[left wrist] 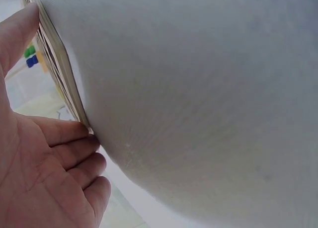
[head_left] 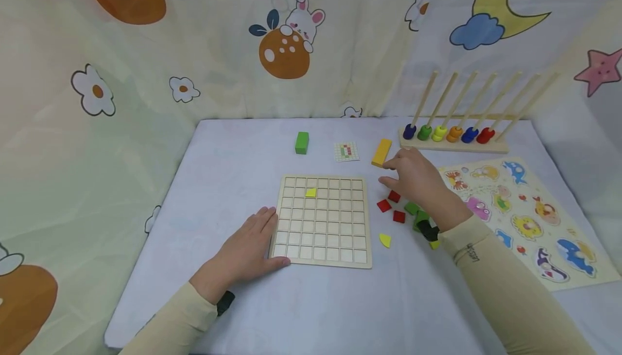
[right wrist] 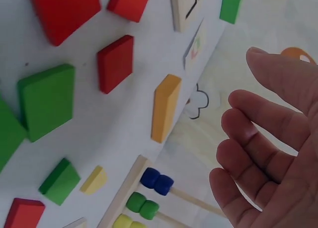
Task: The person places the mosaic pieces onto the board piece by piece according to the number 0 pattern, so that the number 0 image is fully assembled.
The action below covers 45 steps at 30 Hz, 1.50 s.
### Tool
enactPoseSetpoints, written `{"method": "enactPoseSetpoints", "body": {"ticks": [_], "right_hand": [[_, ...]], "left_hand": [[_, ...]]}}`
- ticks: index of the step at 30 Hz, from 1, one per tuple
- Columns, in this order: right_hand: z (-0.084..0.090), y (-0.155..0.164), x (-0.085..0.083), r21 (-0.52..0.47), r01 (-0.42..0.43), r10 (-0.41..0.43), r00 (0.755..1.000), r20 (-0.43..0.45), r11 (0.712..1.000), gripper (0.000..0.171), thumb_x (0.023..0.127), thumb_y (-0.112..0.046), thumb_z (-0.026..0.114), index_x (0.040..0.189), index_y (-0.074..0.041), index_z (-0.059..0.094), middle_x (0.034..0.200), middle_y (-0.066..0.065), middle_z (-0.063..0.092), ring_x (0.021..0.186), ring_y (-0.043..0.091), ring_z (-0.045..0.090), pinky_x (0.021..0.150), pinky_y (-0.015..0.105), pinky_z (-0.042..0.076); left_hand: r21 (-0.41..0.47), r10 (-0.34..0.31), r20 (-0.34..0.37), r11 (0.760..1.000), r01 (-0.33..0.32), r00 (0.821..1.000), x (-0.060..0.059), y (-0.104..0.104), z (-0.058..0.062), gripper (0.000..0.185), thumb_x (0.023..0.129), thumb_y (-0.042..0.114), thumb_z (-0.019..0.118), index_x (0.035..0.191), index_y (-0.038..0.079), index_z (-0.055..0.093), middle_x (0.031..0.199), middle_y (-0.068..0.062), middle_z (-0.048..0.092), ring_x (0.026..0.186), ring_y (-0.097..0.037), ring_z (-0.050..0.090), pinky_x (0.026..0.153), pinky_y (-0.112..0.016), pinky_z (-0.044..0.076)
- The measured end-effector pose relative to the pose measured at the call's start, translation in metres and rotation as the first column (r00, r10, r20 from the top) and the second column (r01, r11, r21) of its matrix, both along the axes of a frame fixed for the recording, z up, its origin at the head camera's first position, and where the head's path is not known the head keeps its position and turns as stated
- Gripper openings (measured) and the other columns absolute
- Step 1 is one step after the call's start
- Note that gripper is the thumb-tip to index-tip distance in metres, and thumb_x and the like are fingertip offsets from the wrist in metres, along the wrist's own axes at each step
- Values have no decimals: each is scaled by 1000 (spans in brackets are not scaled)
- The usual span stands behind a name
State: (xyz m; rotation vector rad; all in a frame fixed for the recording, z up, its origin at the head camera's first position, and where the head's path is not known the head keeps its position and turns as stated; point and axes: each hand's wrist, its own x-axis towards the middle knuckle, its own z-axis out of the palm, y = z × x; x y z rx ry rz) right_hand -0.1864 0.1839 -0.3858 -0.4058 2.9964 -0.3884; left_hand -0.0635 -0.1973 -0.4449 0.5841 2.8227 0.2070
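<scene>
My left hand rests at the left edge of a wooden grid board, its fingers along the side and the thumb by the near corner. One yellow tile lies in an upper cell of the grid. With its fingers loosely bent and nothing between them, my right hand hovers over the table right of the board. An orange block is just beyond its fingertips. Below that hand are several red tiles, green tiles and a yellow rounded tile; the forearm partly covers this group.
Behind the board stand a green block and a small pattern card. At the back right is a bead rack with tall upright rods. A sheet of animal stickers lies to the right, partly under the right arm.
</scene>
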Motion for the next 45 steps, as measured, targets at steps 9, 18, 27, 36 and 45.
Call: {"method": "enactPoseSetpoints", "body": {"ticks": [9,18,27,36,45], "right_hand": [[-11,13,4,22,45,-46,996,81,999,43,95,-32,77,128,-5,74,124,19,66,119,38,53,101,55,54],[-23,24,7,35,32,-37,990,134,999,44,97,-34,74,128,-3,74,126,21,67,119,39,55,105,58,51],[-35,28,9,49,24,-32,985,172,999,44,94,-35,78,125,-3,75,121,19,67,117,38,54,103,58,50],[-45,31,11,20,34,-36,986,163,999,42,91,-31,80,121,-2,77,117,17,68,112,35,55,99,55,54],[-49,32,10,10,42,-43,988,150,999,36,92,-26,80,120,-4,78,112,15,71,107,33,57,97,53,56]], "left_hand": [[5,-10,-13,1000,10,1000,1,-2,-2,106,93,64,69,163,-4,27,173,-19,24,163,-35,20,133,-48,25],[10,-11,-9,1000,12,1000,1,-2,-2,107,92,65,70,163,-3,27,173,-19,24,163,-35,20,133,-49,25],[26,-5,-3,1000,5,1000,2,-2,-2,107,92,65,69,163,-3,27,173,-19,24,163,-35,20,133,-49,24],[20,-2,-14,1000,2,1000,1,-2,-3,109,91,67,68,164,-1,26,174,-17,23,163,-34,19,134,-48,25],[12,-7,-17,1000,7,1000,0,-2,-3,108,92,67,68,164,-2,26,174,-17,23,163,-34,19,134,-48,25]]}}
